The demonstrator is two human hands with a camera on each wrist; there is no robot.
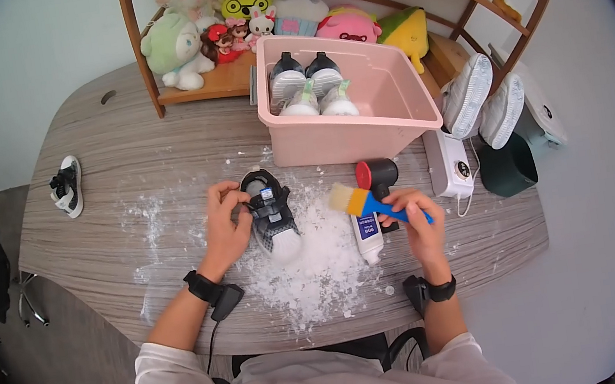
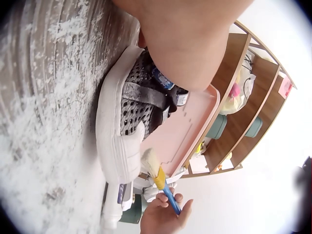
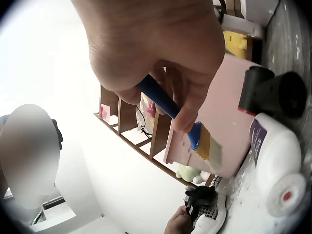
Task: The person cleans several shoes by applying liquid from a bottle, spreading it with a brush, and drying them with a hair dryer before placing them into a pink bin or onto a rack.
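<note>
A small black-and-white shoe with a mesh upper and white toe sits on the table, in white powder. At its heel end, my left hand grips the collar; in the left wrist view the palm hides that part. My right hand holds a paintbrush by its blue handle. The pale bristles are raised over the table, to the right of the shoe. Below the brush lies a white bottle with a blue label, beside a black-and-red hair dryer.
White powder covers the table around the shoe. Behind it stands a pink bin with several shoes inside. Another small shoe is at the far left. To the right are a white device, a dark green bin and white shoes.
</note>
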